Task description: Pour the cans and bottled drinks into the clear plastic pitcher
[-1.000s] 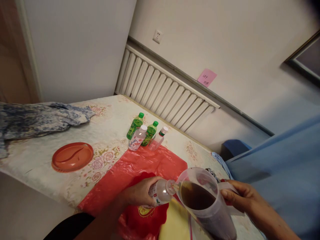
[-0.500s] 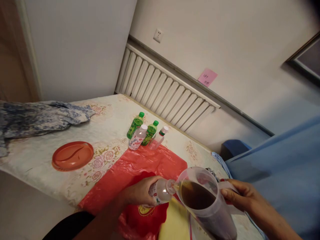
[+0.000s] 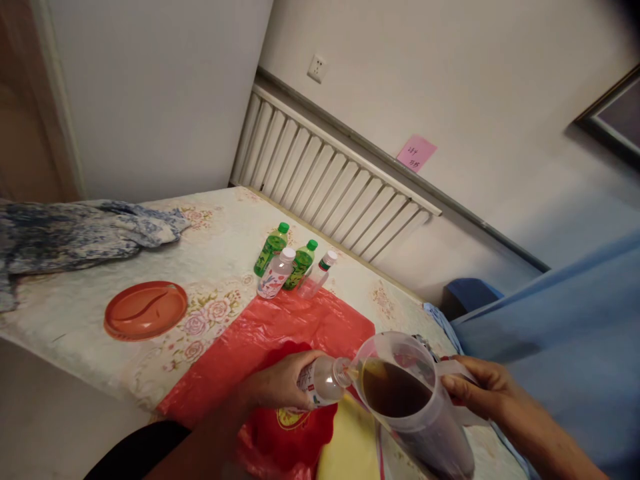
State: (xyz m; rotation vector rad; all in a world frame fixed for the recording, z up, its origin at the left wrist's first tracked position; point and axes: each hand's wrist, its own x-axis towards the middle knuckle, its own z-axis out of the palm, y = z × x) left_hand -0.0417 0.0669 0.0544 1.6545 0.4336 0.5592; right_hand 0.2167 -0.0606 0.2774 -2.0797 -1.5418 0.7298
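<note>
My left hand [image 3: 283,381] is wrapped round a clear plastic bottle [image 3: 326,381] with a printed label, its open mouth pointing right. In my right hand [image 3: 480,387] is the handle of a translucent plastic jug [image 3: 430,427] holding dark brown liquid. The jug leans toward the bottle, with its spout at the bottle's mouth. Brownish liquid shows at the spout; how much is inside the bottle I cannot tell. Beneath my left hand lies a red scalloped dish [image 3: 320,427] with a yellow emblem, on a red plastic sheet [image 3: 220,373].
Two green-capped bottles [image 3: 271,250] and two white-capped bottles [image 3: 276,275] stand beyond the sheet. An orange-red oval lid or plate [image 3: 145,310] sits left on the flowered tablecloth [image 3: 220,230]. A yellow cloth-like item [image 3: 350,443] lies below the jug. Blue-white fabric [image 3: 90,237] covers the far left.
Almost nothing differs. The bottle and the jug keep the same tilt and position, with the spout still at the bottle's mouth.
</note>
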